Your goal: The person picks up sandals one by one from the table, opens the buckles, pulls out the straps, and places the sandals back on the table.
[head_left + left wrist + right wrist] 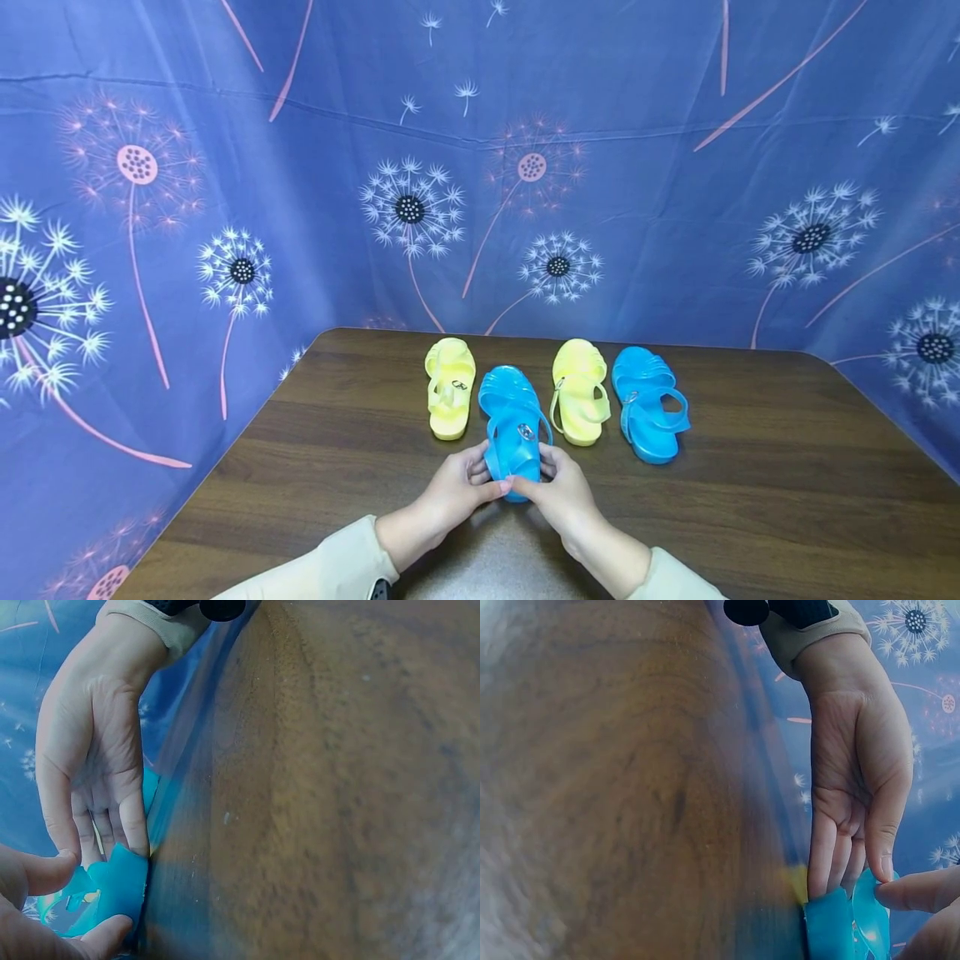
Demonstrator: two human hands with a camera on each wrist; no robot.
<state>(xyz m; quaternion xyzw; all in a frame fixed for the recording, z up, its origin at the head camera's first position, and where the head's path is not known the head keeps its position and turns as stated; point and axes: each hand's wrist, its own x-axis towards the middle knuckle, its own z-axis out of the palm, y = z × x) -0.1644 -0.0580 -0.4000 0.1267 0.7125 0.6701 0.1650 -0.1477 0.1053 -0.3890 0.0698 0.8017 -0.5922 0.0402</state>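
Note:
Both hands are at the heel end of a blue sandal on the table, its toe facing away. My left hand holds it from the left side, thumb over the back strap and fingers along the side. Mirroring this on the right, my right hand grips the heel, and the two thumb tips meet above the strap. In the left wrist view the sandal's blue heel stands between the hands. The right wrist view shows the heel against the right fingertips. The fingers partly hide the sandal's sides.
A yellow sandal lies just left of the held one. To the right are another yellow sandal and a second blue sandal. All rest on a brown wooden table, with a blue dandelion-patterned cloth hanging behind.

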